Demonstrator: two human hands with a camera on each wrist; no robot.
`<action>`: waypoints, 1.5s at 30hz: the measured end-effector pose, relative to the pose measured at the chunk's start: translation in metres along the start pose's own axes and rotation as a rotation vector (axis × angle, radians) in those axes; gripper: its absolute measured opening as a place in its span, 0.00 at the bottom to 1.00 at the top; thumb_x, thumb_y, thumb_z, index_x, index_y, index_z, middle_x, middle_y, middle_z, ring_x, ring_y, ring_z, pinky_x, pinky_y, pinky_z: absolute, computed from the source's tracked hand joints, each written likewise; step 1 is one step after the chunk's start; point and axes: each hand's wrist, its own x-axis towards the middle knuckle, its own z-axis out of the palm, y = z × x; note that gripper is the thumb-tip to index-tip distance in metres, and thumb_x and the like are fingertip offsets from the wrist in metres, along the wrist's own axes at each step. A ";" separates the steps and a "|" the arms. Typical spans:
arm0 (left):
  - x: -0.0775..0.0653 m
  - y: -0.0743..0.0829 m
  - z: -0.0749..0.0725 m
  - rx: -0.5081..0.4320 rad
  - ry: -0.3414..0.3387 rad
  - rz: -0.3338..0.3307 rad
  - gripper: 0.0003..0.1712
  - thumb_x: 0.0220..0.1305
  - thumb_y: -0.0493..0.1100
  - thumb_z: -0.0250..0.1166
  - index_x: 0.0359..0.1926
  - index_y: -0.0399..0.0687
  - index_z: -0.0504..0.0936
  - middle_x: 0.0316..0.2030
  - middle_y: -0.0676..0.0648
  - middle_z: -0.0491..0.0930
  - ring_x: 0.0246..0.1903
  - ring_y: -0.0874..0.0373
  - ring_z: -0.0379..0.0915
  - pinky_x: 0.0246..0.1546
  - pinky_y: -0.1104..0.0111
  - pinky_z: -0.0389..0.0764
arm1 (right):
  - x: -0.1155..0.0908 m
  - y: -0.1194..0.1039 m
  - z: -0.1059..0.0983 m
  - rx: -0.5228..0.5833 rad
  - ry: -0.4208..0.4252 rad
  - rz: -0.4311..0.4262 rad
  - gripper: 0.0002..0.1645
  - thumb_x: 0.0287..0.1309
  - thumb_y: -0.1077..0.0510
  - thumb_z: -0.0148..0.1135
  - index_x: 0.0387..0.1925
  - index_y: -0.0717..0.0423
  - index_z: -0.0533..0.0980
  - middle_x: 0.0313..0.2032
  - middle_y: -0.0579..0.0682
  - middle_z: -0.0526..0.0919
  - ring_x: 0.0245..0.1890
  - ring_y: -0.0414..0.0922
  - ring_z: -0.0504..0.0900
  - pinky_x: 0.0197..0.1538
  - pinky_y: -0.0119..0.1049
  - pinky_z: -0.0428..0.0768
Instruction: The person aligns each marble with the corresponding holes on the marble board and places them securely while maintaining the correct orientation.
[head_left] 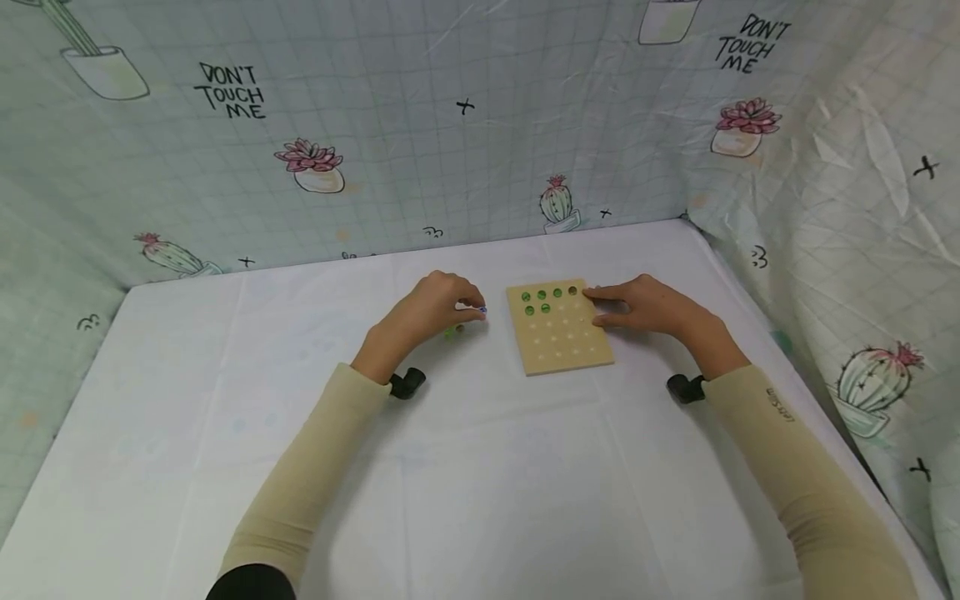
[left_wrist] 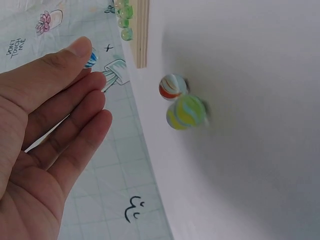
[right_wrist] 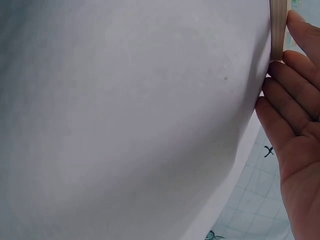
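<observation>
Between thumb and index finger, my left hand (head_left: pixel 435 304) pinches a blue-striped marble (left_wrist: pixel 91 59), held above the table. Below that hand, a yellow-green marble (left_wrist: pixel 186 112) and a clear marble with a red-orange swirl (left_wrist: pixel 172 87) lie side by side on the cloth. To the right is a square wooden board (head_left: pixel 566 342) with rows of small hollows. Several green marbles (head_left: pixel 542 295) and one brownish marble (head_left: pixel 572 291) sit in its two far rows. My right hand (head_left: pixel 652 304) touches the board's right side with fairly straight fingers and thumb.
A white cloth (head_left: pixel 480 483) covers the table. Behind it and to the right hangs a printed curtain (head_left: pixel 405 125) with plant drawings. Black wrist cameras (head_left: pixel 407 383) hang under both wrists.
</observation>
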 end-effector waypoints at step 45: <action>0.050 0.042 0.029 -0.120 0.070 0.064 0.10 0.64 0.43 0.72 0.45 0.44 0.90 0.41 0.50 0.89 0.43 0.59 0.83 0.48 0.66 0.83 | 0.004 -0.009 -0.007 0.056 -0.048 0.115 0.34 0.64 0.44 0.69 0.68 0.52 0.75 0.66 0.59 0.76 0.65 0.57 0.75 0.66 0.58 0.73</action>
